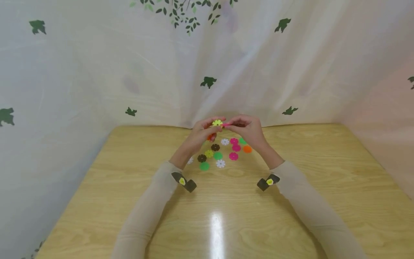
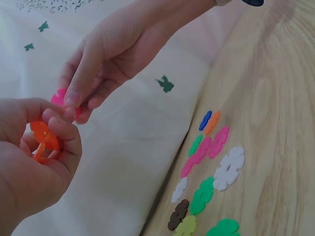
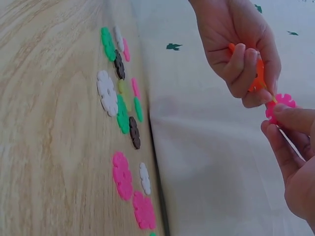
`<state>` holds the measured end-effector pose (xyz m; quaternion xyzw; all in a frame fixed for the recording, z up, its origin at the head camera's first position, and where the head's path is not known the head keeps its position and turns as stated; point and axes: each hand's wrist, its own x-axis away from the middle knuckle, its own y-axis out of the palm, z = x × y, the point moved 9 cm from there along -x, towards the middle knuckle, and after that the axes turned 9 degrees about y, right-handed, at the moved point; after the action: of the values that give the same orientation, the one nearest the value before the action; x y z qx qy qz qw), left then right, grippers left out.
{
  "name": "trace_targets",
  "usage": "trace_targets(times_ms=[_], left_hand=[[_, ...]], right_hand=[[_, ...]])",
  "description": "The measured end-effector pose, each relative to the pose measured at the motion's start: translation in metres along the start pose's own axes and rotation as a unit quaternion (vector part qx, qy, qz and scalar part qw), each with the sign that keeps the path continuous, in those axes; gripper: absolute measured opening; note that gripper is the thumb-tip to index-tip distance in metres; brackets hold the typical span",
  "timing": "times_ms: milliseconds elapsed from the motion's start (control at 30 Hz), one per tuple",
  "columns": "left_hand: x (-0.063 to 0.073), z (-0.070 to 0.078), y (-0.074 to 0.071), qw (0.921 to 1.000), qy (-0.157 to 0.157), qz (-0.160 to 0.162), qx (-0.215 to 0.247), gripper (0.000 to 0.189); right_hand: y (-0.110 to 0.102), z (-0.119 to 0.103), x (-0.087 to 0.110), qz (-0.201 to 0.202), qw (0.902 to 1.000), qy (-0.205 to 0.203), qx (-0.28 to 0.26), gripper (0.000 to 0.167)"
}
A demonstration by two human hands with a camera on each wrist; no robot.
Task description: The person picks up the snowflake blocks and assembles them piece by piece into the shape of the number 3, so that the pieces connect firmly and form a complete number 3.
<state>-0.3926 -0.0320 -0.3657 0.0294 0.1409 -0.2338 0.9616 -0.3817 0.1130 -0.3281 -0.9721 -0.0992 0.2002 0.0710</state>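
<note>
Above the far side of the table, both hands meet at a small cluster of notched, flower-shaped plastic discs. My left hand (image 1: pixel 195 138) curls its fingers around orange discs (image 2: pixel 41 132) and a yellow disc (image 1: pixel 217 123) joined to them. Between thumb and fingertips, my right hand (image 1: pixel 251 131) pinches a pink disc (image 3: pixel 287 101). The pink disc stands edge-on at the rim of the yellow one in the head view. Fingers partly hide the orange discs in both wrist views.
Loose discs lie scattered on the wooden table (image 1: pixel 291 208) below the hands, among them a white disc (image 1: pixel 221 163), a brown disc (image 1: pixel 202 158), a green disc (image 1: pixel 204 166) and a pink disc (image 1: pixel 233 156). A leaf-patterned curtain (image 1: pixel 155 79) hangs behind the table's far edge.
</note>
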Motion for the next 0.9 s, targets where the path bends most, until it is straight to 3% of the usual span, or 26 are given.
trace_targets(times_ms=[333,533,700,900], left_hand=[[0.000,0.000,0.001,0.9999,0.000,0.006,0.010,0.035],[-0.001,-0.001,-0.007,0.9993,-0.007,0.037,0.000,0.035],[-0.002,-0.002,-0.016,0.9979,-0.008,0.064,-0.006,0.036],[-0.003,-0.006,-0.020,0.9977,-0.013,0.067,-0.008,0.036]], right_hand=[[0.001,0.000,0.000,0.011,0.9995,0.001,0.028,0.008],[0.004,0.002,-0.002,-0.005,0.9981,0.022,0.058,0.013],[-0.002,0.004,-0.005,-0.017,0.9931,0.061,0.098,0.022],[-0.012,0.014,-0.005,-0.052,0.9807,0.117,0.148,0.029]])
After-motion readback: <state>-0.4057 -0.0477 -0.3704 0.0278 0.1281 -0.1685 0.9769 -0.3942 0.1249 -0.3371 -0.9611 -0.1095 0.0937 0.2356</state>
